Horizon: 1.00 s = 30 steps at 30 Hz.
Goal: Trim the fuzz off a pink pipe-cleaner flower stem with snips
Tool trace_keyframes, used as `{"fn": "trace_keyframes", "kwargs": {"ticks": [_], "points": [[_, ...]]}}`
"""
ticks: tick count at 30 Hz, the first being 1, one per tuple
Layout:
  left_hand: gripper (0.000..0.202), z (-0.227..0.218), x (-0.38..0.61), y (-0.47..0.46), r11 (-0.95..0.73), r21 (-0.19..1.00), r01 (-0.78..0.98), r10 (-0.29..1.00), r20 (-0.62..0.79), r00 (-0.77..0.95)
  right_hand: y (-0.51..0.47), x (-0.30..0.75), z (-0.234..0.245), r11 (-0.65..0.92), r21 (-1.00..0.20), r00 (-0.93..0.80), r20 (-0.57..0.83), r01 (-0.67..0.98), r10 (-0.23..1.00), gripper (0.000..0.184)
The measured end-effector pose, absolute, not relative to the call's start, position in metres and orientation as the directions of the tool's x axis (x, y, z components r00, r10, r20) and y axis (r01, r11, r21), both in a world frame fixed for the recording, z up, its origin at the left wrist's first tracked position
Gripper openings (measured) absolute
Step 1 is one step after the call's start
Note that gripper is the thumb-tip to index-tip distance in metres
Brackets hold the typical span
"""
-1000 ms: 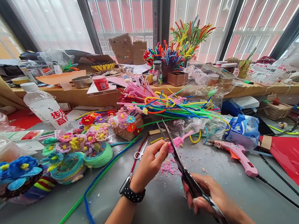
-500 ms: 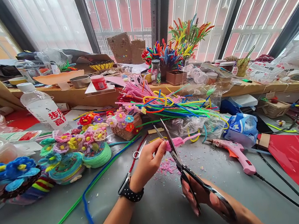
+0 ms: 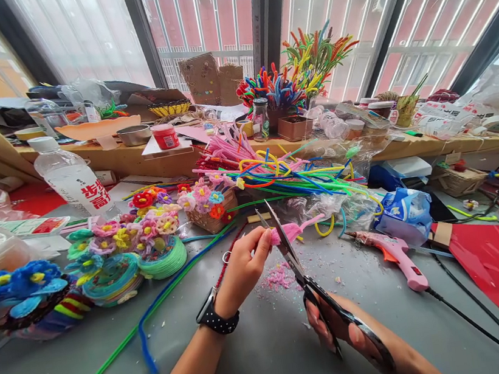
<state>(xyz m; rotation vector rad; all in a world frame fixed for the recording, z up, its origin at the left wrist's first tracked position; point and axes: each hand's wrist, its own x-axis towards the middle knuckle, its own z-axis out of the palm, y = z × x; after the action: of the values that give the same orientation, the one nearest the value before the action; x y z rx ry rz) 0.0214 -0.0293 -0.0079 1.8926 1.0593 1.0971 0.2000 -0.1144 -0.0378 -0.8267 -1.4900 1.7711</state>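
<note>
Pinched between the thumb and fingers of my left hand [image 3: 245, 264] is a pink pipe cleaner piece [image 3: 292, 230], its thin tail pointing right. My right hand [image 3: 341, 325] grips black-handled scissors [image 3: 310, 283] with the blades pointing up and parted a little. The blades cross the fuzzy pink piece close to my left fingertips; whether they touch it I cannot tell. Below them, pink fuzz clippings [image 3: 278, 277] lie scattered on the grey table [image 3: 272, 362]. A second pair of scissors [image 3: 226, 257] is mostly hidden behind my left hand.
Pipe-cleaner flower pots [image 3: 160, 257] and a water bottle [image 3: 74, 182] stand on the left. Behind my hands lies a heap of colourful pipe cleaners [image 3: 274, 165]. To the right are a pink glue gun [image 3: 399, 259] with its cord, a tissue pack [image 3: 402, 213] and red sheets [image 3: 495, 277].
The left hand and pink piece have shifted slightly left and up. The scissors have stayed across the piece, their blade tips moving slightly left.
</note>
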Motion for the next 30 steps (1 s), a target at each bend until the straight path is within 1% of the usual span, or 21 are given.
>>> {"fn": "trace_keyframes", "kwargs": {"ticks": [9, 16, 22, 26, 30], "points": [[0.031, -0.0091, 0.0200, -0.0269, -0.394, 0.870, 0.296, 0.896, 0.293, 0.334, -0.1145, 0.1967, -0.0360, -0.098, -0.995, -0.500, -0.072, -0.026, 0.863, 0.049], [0.031, -0.0118, 0.0205, -0.0253, -0.364, 0.881, 0.302, 0.906, 0.262, 0.332, -0.1119, 0.1925, -0.0409, -0.047, -0.999, -0.384, -0.048, 0.012, 0.922, 0.047], [0.030, -0.0133, 0.0192, -0.0234, -0.358, 0.879, 0.315, 0.908, 0.249, 0.337, -0.1118, 0.1903, -0.0427, -0.098, -0.994, -0.424, -0.112, 0.054, 0.899, 0.047], [0.031, -0.0108, 0.0184, -0.0244, -0.383, 0.868, 0.315, 0.890, 0.256, 0.377, -0.1126, 0.1910, -0.0423, -0.064, -0.997, -0.445, -0.074, 0.038, 0.892, 0.046], [0.030, -0.0085, 0.0187, -0.0266, -0.423, 0.836, 0.350, 0.864, 0.256, 0.434, -0.1118, 0.1929, -0.0408, -0.077, -0.997, -0.467, -0.071, 0.007, 0.881, 0.051]]}}
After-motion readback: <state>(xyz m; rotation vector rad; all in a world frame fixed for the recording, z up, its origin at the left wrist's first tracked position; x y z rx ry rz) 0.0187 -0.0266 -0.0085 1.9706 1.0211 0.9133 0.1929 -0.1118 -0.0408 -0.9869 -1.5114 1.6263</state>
